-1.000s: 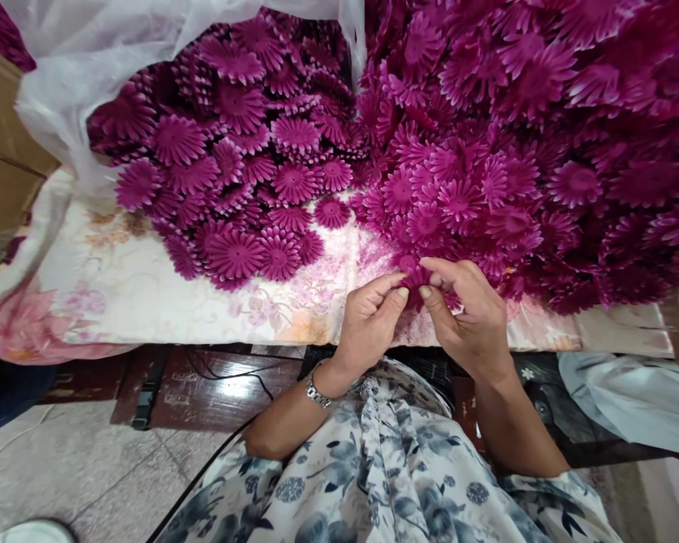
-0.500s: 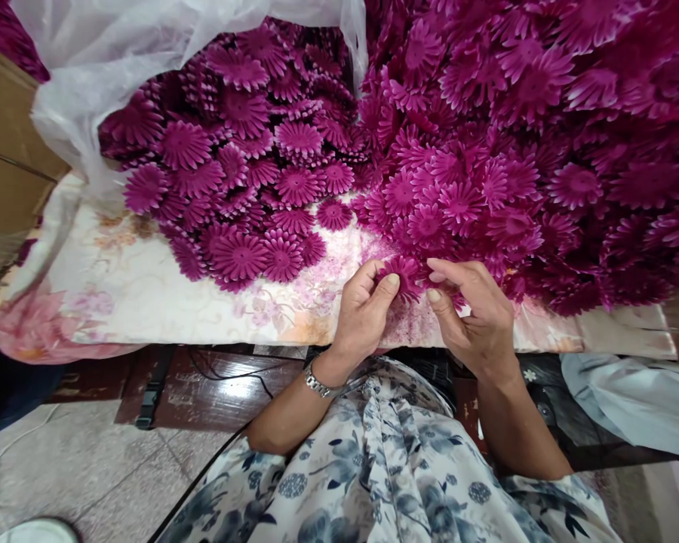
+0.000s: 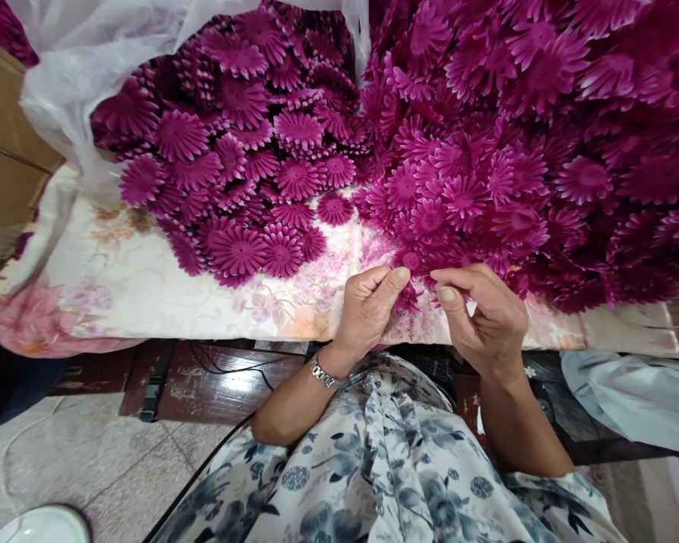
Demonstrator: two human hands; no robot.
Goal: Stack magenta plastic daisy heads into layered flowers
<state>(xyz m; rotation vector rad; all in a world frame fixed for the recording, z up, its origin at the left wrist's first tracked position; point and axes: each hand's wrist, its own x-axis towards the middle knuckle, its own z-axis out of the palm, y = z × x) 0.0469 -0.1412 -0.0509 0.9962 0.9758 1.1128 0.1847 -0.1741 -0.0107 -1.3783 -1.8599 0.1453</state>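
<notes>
My left hand (image 3: 370, 305) is closed in a pinch, thumb on top, on a magenta artificial flower (image 3: 408, 299) whose petals show beside and below the thumb tip. Just to the right, my right hand (image 3: 483, 313) has its thumb and forefinger drawn close together; whatever may lie between them is too small or hidden to make out. A gap separates the two hands above the front edge of the table. Beyond them spreads a large heap of loose magenta flowers (image 3: 467, 197). Stacked flower layers (image 3: 238, 253) lie at the left.
A translucent plastic bag (image 3: 62, 87) opens over the stacked flowers. Floral cloth (image 3: 118, 294) covers the table, with magenta specks near my hands. Cardboard (image 3: 11, 136) stands at the left edge. Below are a dark wooden board (image 3: 204, 385) and grey fabric (image 3: 634, 400).
My left thumb has moved over the flower, which now shows less. My right hand has shifted slightly right and its thumb and forefinger have come closer together. The view has shifted a little.
</notes>
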